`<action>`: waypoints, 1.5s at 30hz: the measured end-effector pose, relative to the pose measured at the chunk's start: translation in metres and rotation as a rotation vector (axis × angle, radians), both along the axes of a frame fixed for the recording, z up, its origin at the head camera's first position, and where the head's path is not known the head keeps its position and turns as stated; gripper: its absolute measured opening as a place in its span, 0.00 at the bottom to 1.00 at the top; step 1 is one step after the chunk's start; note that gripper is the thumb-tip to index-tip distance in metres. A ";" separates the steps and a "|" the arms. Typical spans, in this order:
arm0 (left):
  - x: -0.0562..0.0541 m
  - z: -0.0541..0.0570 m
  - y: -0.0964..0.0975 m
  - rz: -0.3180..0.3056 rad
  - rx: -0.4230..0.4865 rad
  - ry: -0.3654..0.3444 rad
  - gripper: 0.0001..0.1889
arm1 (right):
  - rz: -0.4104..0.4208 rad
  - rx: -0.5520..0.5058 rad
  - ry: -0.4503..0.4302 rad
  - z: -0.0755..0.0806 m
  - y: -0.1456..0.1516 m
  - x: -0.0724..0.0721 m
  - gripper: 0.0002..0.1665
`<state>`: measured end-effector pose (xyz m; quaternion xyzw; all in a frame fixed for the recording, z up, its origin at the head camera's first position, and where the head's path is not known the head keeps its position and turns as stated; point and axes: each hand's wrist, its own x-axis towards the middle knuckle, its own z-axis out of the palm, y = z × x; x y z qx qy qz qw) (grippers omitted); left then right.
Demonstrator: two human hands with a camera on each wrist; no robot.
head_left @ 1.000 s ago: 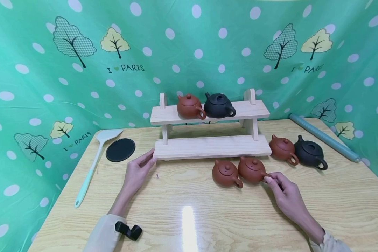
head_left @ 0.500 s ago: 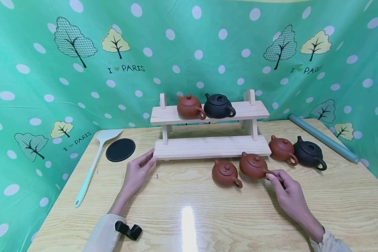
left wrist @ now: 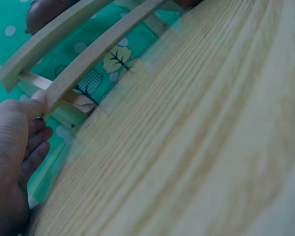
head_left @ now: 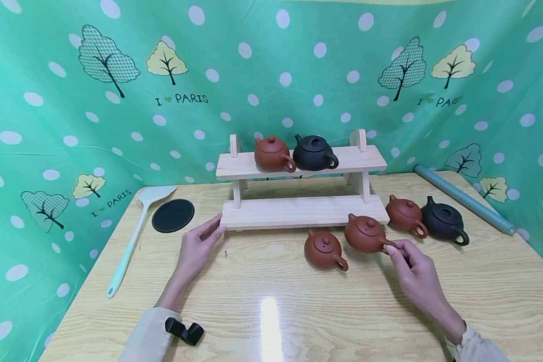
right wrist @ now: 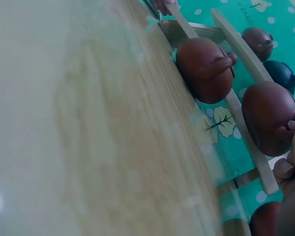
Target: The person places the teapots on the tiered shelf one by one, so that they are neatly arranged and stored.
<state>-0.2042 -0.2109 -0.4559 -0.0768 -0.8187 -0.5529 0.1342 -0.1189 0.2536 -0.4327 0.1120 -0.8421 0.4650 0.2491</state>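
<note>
My right hand (head_left: 417,271) pinches the handle of a reddish-brown clay teapot (head_left: 364,234). That teapot is raised near the front right edge of the two-tier wooden shelf (head_left: 294,211). In the right wrist view the same teapot (right wrist: 271,118) appears beside the shelf boards, the hand partly cut off. My left hand (head_left: 200,249) holds the left end of the lower board, thumb against it, as the left wrist view shows with the hand (left wrist: 12,142) at the board's tip. A second reddish-brown teapot (head_left: 324,250) sits on the table in front of the shelf.
On the upper tier stand a brown teapot (head_left: 271,153) and a black teapot (head_left: 313,152). Right of the shelf are another brown teapot (head_left: 404,214) and a black one (head_left: 443,220). A teal roll (head_left: 466,198), a spatula (head_left: 133,244) and a black round coaster (head_left: 173,215) lie at the sides.
The teapot in my right hand has risen from beside the other front teapot, moving up and slightly right toward the lower tier. My left hand has stayed at the shelf end.
</note>
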 end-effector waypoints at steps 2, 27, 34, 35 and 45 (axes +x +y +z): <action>0.000 0.000 -0.001 -0.004 -0.006 0.007 0.21 | -0.003 -0.002 0.007 0.001 0.000 -0.001 0.11; -0.001 0.000 0.000 -0.011 0.011 0.013 0.22 | -0.009 0.031 0.121 0.007 0.002 -0.024 0.13; 0.001 0.000 0.001 -0.013 0.025 0.015 0.21 | -0.030 0.023 0.113 0.011 0.001 -0.028 0.11; 0.001 0.000 0.001 -0.015 0.026 0.015 0.21 | -0.028 0.020 0.115 0.012 0.001 -0.029 0.11; 0.000 0.000 0.000 -0.021 0.029 0.014 0.21 | -0.016 0.009 0.142 0.021 0.001 -0.037 0.07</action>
